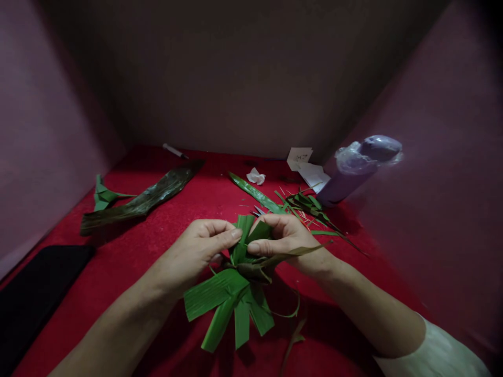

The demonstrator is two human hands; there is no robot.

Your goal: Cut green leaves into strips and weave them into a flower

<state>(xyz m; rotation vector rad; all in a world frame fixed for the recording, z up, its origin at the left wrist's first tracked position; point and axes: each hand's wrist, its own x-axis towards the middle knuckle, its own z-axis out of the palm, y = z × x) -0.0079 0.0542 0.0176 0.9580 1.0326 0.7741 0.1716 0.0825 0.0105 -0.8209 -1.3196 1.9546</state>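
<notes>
A bundle of green leaf strips (231, 301) is held over the red table (165, 225), its cut ends fanning toward me. My left hand (204, 246) pinches the upper strips from the left, fingers closed. My right hand (283, 238) grips the same bundle from the right, thumb and fingers pressed on a folded strip. The two hands almost touch at the fold.
A long dark leaf (145, 201) and a folded green piece (102, 197) lie at the left. A black flat object (35, 293) sits at the near left. Leaf scraps (306, 204), white papers (308, 167), a pen (175, 152) and a purple wrapped bottle (353, 167) are at the back right.
</notes>
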